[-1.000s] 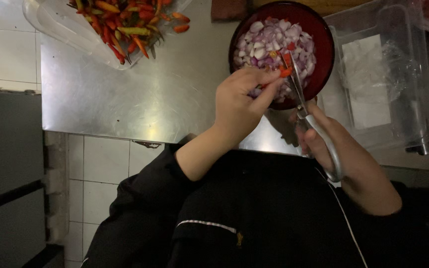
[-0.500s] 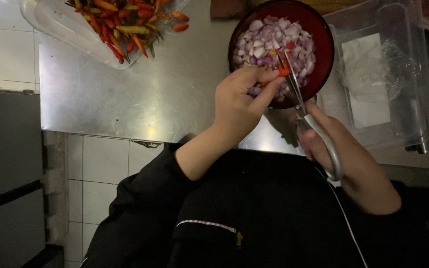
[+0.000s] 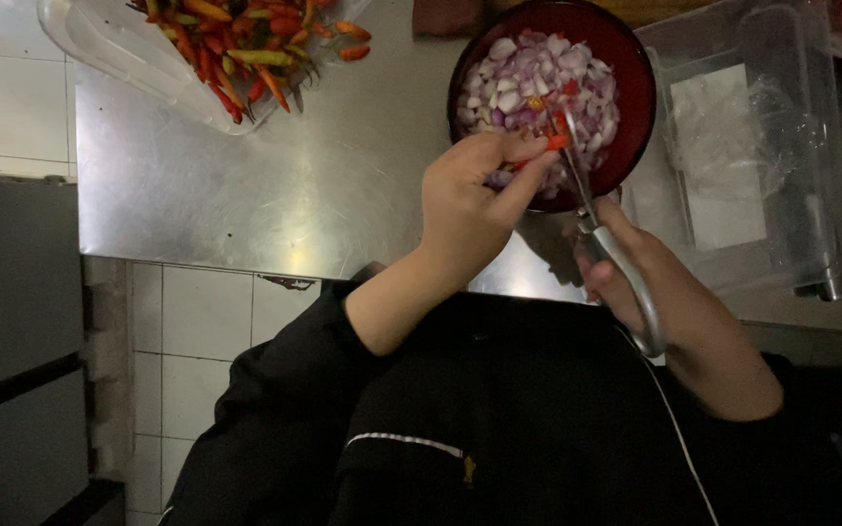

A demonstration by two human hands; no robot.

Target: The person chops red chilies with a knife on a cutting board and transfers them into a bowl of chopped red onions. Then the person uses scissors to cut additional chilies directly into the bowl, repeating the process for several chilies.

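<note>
**Steel counter, chilli over the bowl**

Down the left edge of the frame I see white wall tiles at the top and a dark grey cabinet front (image 3: 12,331) below them, with more white tiles and a dark chip in one of them just under the counter's edge. The counter (image 3: 275,175) itself is brushed stainless steel, dully reflecting the light, and it fills the upper middle of the frame.

At the upper left, a clear plastic tray (image 3: 119,49) sits on the steel, holding a heap of red, orange and green chillies (image 3: 236,44); a couple of them lie at its rim.

In the middle of the frame my left hand (image 3: 470,200) has thumb and fingers pinched together on a small red chilli (image 3: 555,142), held at the near rim of the dark red bowl (image 3: 635,97). The bowl stands at the upper centre-right and is full of chopped purple onion (image 3: 538,83) with a few red bits mixed in.

Just right of that, my right hand (image 3: 635,282) is closed around the handles of metal scissors (image 3: 596,229), whose blades point up to the chilli; I cannot tell whether the blades are parted.

At the right, a clear plastic container (image 3: 762,146) rests on the counter with crumpled film and a white sheet inside. Black sleeves fill the bottom.
</note>
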